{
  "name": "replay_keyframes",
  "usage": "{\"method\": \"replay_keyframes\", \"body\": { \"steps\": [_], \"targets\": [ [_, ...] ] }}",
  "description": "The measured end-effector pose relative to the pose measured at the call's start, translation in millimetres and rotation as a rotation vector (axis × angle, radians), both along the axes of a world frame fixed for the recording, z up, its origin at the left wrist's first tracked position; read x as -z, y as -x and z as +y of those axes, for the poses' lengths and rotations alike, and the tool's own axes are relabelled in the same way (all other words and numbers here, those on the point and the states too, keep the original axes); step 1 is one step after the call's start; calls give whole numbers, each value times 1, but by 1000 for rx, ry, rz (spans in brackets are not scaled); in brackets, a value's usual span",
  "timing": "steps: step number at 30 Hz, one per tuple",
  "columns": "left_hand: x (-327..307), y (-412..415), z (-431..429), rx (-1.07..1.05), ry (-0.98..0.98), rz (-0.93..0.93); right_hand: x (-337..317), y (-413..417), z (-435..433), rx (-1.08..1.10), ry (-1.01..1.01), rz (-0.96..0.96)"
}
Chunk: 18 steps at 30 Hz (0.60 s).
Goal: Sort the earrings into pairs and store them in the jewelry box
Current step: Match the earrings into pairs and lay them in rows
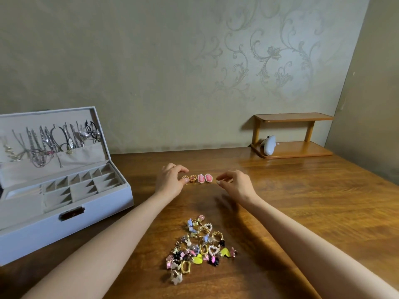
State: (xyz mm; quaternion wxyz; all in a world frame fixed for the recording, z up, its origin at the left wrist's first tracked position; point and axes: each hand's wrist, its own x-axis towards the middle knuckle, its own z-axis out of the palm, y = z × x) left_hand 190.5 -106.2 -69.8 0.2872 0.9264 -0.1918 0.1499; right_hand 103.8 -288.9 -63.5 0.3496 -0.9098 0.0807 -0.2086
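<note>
Left hand point(171, 180) pinching gold earrings point(188, 178) — right hand point(235, 184) loosely curled, empty, beside pink earrings point(204, 178).

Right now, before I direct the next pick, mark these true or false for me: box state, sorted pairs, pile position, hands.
1. The jewelry box is closed. False: its lid stands open.
2. Two pink oval earrings lie side by side on the table. True.
3. The unsorted pile lies nearer the person than the sorted row. True.
4. The right hand is inside the box. False: it is over the table, right of the row.
5. The left hand fingers touch the gold earrings. True.
</note>
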Motion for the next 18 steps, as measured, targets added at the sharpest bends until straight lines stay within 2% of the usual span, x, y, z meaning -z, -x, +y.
{"method": "replay_keyframes", "body": {
  "steps": [5, 18],
  "targets": [
    [7, -23, -21, 18, 102, 191, 13, 1, -1, -19, -38, -4],
    [9, -37, -16, 55, 117, 233, 27, -4, -7, -28, -66, -24]
  ]
}}
